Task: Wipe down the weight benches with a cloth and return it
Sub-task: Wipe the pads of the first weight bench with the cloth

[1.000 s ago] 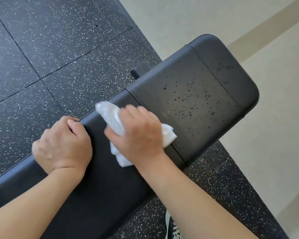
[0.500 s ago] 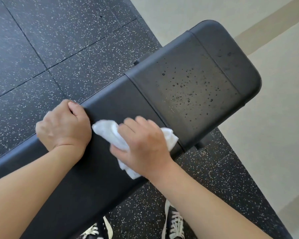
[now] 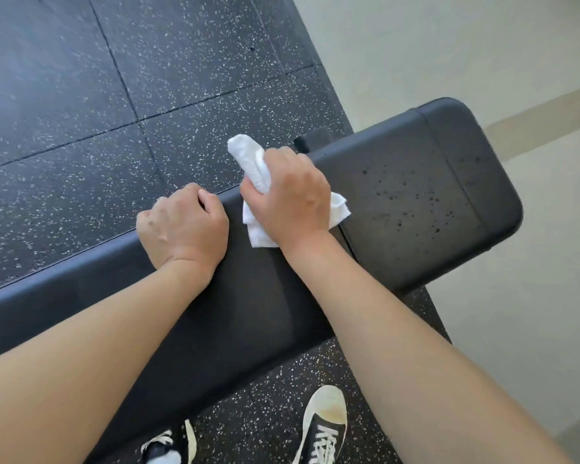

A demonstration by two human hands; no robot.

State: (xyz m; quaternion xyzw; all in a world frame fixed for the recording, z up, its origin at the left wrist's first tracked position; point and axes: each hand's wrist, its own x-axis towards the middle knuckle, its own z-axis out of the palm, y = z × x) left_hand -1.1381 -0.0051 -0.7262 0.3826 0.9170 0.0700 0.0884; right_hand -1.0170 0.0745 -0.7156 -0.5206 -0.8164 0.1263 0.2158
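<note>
Currently your right hand (image 3: pixel 292 195) grips the white cloth (image 3: pixel 252 165), fingers curled round it, and presses it onto the weight bench (image 3: pixel 258 296) at the far long edge, just short of the seam where the end pad (image 3: pixel 416 202) begins. Part of the cloth stands up past that edge; the rest lies flat under the palm. The bench's long axis runs from lower left to upper right, and the droplets (image 3: pixel 406 202) still to be wiped lie on the end pad, to the right of the grip along that axis. Your right hand is the nearer one. Your left hand (image 3: pixel 181 226) rests clenched on the far edge, just beside the cloth; whether its fingers hook over the edge is probably so but hidden. Your right wrist is bent down, forearm crossing the bench.
</note>
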